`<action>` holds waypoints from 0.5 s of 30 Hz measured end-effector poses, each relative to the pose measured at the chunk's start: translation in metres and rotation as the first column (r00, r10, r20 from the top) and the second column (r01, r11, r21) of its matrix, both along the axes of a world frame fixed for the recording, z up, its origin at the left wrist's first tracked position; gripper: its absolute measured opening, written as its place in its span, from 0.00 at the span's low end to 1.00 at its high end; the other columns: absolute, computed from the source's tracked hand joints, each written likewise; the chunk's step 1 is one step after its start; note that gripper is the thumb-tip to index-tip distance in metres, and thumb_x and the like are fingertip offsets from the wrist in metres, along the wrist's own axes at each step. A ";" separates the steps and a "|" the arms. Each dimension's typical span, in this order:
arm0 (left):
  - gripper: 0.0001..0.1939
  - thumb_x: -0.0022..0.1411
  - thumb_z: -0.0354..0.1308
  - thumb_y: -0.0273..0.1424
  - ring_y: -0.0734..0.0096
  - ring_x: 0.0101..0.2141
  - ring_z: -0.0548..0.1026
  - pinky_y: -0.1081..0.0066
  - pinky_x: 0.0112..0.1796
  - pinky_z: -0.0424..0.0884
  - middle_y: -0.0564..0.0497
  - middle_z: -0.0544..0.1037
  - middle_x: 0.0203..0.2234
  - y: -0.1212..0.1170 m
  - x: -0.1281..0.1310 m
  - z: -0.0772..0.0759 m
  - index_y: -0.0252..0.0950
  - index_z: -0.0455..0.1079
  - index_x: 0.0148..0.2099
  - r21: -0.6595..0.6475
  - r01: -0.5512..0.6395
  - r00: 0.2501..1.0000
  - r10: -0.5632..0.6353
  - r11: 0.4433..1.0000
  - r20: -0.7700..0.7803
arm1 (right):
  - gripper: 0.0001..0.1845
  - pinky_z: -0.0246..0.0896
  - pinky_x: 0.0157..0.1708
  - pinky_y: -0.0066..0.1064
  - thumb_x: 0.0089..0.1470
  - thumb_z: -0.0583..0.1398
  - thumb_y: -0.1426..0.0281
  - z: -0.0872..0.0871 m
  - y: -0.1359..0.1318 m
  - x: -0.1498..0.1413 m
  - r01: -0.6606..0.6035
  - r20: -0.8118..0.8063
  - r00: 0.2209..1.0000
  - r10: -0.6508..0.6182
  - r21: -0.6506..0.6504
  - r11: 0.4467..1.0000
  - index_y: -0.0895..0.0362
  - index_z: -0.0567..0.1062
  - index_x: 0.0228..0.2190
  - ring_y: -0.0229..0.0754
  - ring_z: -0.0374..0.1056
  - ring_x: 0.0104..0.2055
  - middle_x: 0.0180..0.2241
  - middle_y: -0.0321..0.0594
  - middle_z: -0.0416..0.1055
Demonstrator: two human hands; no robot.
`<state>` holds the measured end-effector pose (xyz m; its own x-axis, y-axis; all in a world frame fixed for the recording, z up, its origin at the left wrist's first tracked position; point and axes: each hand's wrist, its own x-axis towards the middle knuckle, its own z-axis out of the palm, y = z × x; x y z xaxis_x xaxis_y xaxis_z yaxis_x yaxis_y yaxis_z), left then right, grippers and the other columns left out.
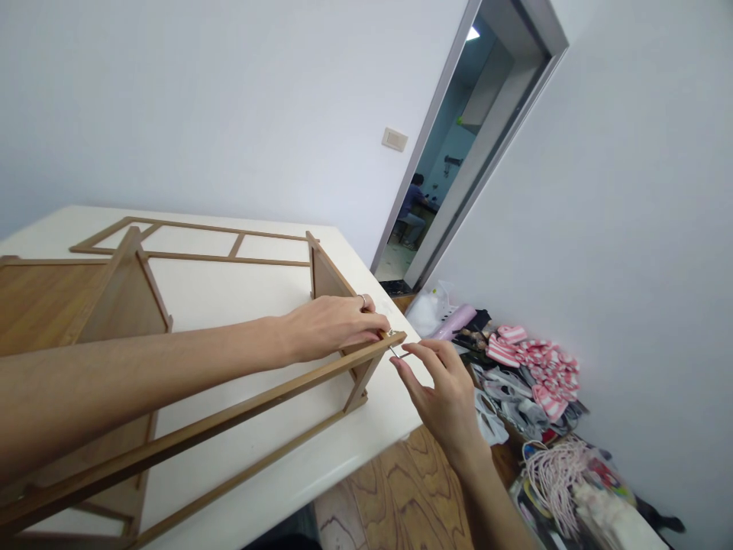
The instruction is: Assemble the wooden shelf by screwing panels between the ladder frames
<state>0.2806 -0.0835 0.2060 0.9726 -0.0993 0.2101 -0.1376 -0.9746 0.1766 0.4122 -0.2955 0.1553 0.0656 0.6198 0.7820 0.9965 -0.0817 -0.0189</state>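
A wooden furniture frame (252,412) with upright panels stands on the white table. My left hand (337,321), wearing a ring, reaches across it, its bent fingers closed around the frame's near right corner. Small shiny metal, too small to make out, shows by those fingertips. Just right of that corner, my right hand (443,389) pinches a thin, bent metal hex key (397,351) between thumb and fingers. The key's tip meets the rail end. My left fingers hide part of the joint.
A flat ladder-like wooden frame (234,244) lies at the back of the white table (240,294). Bags, striped pink cloth (535,363) and a bundle of pale cords (555,481) are heaped on the floor at right. Beyond the doorway (440,153) a person sits.
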 end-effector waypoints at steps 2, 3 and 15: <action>0.16 0.77 0.43 0.39 0.66 0.41 0.77 0.71 0.36 0.71 0.48 0.73 0.49 0.001 0.000 0.000 0.47 0.71 0.55 0.007 0.012 1.000 -0.012 1.000 0.000 | 0.07 0.69 0.38 0.34 0.64 0.64 0.70 0.003 -0.001 0.003 -0.023 0.019 1.000 0.024 -0.018 1.000 0.57 0.77 0.44 0.43 0.71 0.40 0.38 0.44 0.74; 0.16 0.77 0.43 0.39 0.65 0.42 0.77 0.71 0.36 0.70 0.48 0.73 0.49 0.001 0.000 0.000 0.47 0.71 0.56 0.012 0.019 1.000 -0.019 1.000 -0.002 | 0.07 0.69 0.39 0.35 0.64 0.64 0.71 0.004 -0.002 0.005 -0.036 0.029 0.999 0.037 -0.030 0.999 0.57 0.77 0.44 0.44 0.71 0.40 0.38 0.44 0.75; 0.16 0.77 0.43 0.39 0.66 0.42 0.75 0.71 0.38 0.70 0.49 0.71 0.49 0.003 0.002 0.004 0.49 0.70 0.56 0.002 0.028 0.998 -0.028 1.000 -0.060 | 0.05 0.68 0.45 0.36 0.67 0.59 0.75 0.012 0.002 -0.002 -0.180 -0.109 0.980 0.165 -0.137 0.974 0.55 0.74 0.44 0.43 0.71 0.44 0.39 0.41 0.77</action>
